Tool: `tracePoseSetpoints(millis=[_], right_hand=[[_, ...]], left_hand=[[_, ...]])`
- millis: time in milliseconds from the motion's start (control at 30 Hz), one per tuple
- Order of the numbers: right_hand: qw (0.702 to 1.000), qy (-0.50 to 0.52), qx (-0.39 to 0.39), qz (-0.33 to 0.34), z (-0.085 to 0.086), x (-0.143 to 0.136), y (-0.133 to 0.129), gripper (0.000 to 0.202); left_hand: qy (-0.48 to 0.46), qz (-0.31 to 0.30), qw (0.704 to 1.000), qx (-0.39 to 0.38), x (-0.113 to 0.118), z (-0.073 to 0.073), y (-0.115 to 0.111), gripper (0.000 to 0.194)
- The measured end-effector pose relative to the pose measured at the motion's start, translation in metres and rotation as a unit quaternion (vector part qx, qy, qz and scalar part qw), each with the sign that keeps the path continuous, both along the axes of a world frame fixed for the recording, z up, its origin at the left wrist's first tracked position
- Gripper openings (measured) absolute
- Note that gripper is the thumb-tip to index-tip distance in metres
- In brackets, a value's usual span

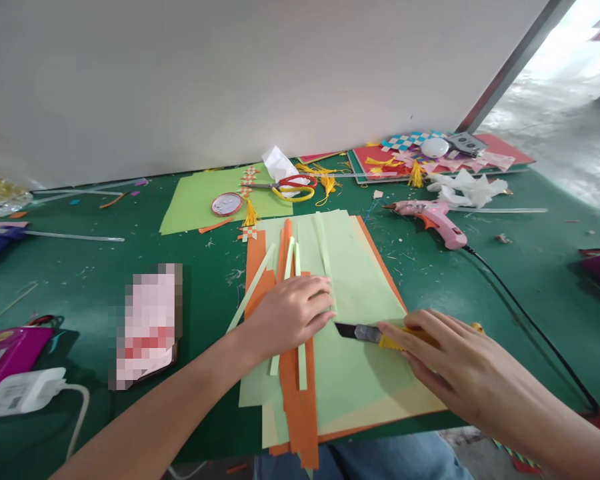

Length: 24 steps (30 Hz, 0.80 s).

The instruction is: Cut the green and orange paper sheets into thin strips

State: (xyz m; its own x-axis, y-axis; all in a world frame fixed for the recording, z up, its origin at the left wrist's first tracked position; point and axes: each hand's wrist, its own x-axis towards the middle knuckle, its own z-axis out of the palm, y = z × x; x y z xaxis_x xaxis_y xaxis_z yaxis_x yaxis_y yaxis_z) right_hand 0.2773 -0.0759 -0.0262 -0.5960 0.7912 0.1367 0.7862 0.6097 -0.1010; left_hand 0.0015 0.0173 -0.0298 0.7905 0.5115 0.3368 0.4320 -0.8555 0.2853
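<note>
My right hand is closed around a yellow utility knife, its dark blade bared and pointing left over a pale green paper sheet. Just left of the blade tip, my left hand rests palm down, fingertips on a narrow light green strip lying on that sheet. Orange paper strips and several light green ones pass beneath this hand. More orange paper shows along the stack's right edge.
Scissors and a round tin lie on bright green paper near the wall. To the right is a pink glue gun, its black cord trailing forward. A pixelated phone-like object and white charger are left.
</note>
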Motion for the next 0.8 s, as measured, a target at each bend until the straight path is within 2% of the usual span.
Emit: tracePoseSetpoints(millis=[533, 800], right_hand=[[1.0, -0.012, -0.007, 0.001, 0.0054, -0.0036, -0.0019, 0.044], [1.0, -0.011, -0.001, -0.003, 0.0025, -0.0043, -0.0014, 0.041]], left_hand=[[0.001, 0.0, 1.0, 0.002, 0.0003, 0.0012, 0.0001, 0.019], [-0.001, -0.001, 1.0, -0.002, -0.0001, -0.0002, 0.0, 0.018]])
